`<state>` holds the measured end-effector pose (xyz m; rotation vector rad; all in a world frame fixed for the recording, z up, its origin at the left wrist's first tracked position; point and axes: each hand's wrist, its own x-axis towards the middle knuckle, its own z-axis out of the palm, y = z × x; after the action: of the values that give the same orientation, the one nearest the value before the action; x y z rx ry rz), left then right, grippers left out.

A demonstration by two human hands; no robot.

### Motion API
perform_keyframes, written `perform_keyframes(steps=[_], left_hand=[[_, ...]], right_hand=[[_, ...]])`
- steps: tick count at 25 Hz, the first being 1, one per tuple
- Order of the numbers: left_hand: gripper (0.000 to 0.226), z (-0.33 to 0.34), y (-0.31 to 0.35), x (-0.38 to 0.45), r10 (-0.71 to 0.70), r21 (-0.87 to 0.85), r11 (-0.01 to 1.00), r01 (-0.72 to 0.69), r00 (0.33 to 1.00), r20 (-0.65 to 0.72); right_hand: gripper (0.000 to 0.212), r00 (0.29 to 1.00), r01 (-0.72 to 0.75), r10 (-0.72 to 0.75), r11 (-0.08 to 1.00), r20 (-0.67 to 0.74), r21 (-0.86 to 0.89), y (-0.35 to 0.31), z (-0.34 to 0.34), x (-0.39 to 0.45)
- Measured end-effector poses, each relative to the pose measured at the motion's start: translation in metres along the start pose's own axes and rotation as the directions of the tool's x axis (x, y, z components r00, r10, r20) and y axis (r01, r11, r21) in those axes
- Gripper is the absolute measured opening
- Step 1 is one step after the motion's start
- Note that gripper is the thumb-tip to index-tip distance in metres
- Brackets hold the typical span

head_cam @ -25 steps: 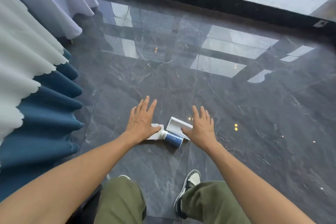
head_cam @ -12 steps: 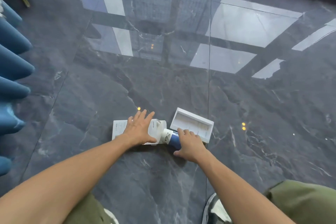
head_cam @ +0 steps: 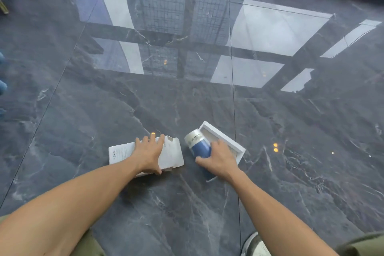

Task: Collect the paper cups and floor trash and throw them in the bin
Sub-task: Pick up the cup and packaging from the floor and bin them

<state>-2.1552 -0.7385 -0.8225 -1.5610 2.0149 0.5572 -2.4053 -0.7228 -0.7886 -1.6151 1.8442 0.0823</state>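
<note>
Risk is noted first: the paper cup point(head_cam: 199, 145) lies on its side on polished floor tiles point(head_cam: 311, 172), so a loose hold could let it roll or slip away, and it could be crushed if squeezed hard. The flat white box point(head_cam: 145, 151) is pressed against a smooth surface, so its edge may be hard to lift and it may slide instead of rising. The open white tray point(head_cam: 224, 139) is partly pinned under the right hand point(head_cam: 218, 160), and it could be dragged or dropped if both items are lifted in one grasp. No bin is seen in view, so a carry is judged to lie ahead.

The left hand point(head_cam: 148, 155) is laid across the flat white box, fingers spread over its far edge and thumb hooked at its near edge; the box is judged held, though not yet lifted. The right hand is curled around the blue body of the paper cup, thumb on the near-left side, fingers reaching over onto the open white tray just to the right. The cup's white rim points far-left. The cup and the box lie near each other, apart, with bare floor between.
</note>
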Motion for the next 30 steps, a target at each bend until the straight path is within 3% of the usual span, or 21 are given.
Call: perform_keyframes(steps=[2,4,6,8,13,16,19,21,25,28,30], left_hand=[[0.134,-0.014,-0.011,0.001,-0.071,-0.064,0.996,0.069,0.997,-0.031],[0.133,-0.027,-0.025,0.001,-0.149,-0.173,0.976,0.131,0.984,-0.096],[0.131,-0.037,-0.028,0.002,-0.146,-0.272,0.958,0.093,0.973,-0.181],[0.127,-0.043,-0.013,0.005,-0.033,-0.279,0.96,-0.038,0.968,-0.248],[0.128,-0.054,0.037,0.026,0.307,-0.128,0.922,-0.365,0.892,-0.332],[0.128,-0.065,0.06,0.045,0.421,-0.024,0.887,-0.461,0.829,-0.369],[0.125,-0.075,0.084,0.062,0.501,0.076,0.859,-0.506,0.802,-0.325],[0.127,-0.078,0.1,0.075,0.539,0.109,0.841,-0.53,0.8,-0.263],[0.128,-0.076,0.132,0.096,0.542,0.101,0.84,-0.533,0.826,-0.156],[0.123,-0.075,0.151,0.11,0.536,0.004,0.842,-0.539,0.835,-0.122],[0.098,-0.076,0.158,0.116,0.501,-0.149,0.848,-0.508,0.861,-0.084]], right_hand=[[0.051,0.973,-0.166,0.209,0.932,-0.103,0.323,0.011,-0.013,0.01],[0.06,0.913,-0.27,0.391,0.791,-0.114,0.549,0.03,-0.019,0.023],[0.071,0.867,-0.318,0.486,0.712,-0.113,0.626,0.052,-0.017,0.031],[0.075,0.842,-0.354,0.531,0.681,-0.1,0.641,0.069,-0.01,0.032],[0.062,0.858,-0.342,0.51,0.646,-0.053,0.683,0.088,-0.007,0.017],[0.057,0.835,-0.337,0.55,0.565,-0.039,0.753,0.103,-0.013,0.007],[0.067,0.812,-0.334,0.584,0.446,0.013,0.83,0.125,-0.017,-0.004],[0.072,0.837,-0.305,0.544,0.378,0.057,0.874,0.137,-0.019,-0.011],[0.036,0.892,-0.268,0.412,0.144,0.188,0.953,0.146,-0.022,-0.028],[0.05,0.908,-0.279,0.329,0.014,0.259,0.96,0.152,-0.02,-0.033],[0.052,0.911,-0.278,0.306,-0.036,0.275,0.96,0.15,-0.014,-0.032]])
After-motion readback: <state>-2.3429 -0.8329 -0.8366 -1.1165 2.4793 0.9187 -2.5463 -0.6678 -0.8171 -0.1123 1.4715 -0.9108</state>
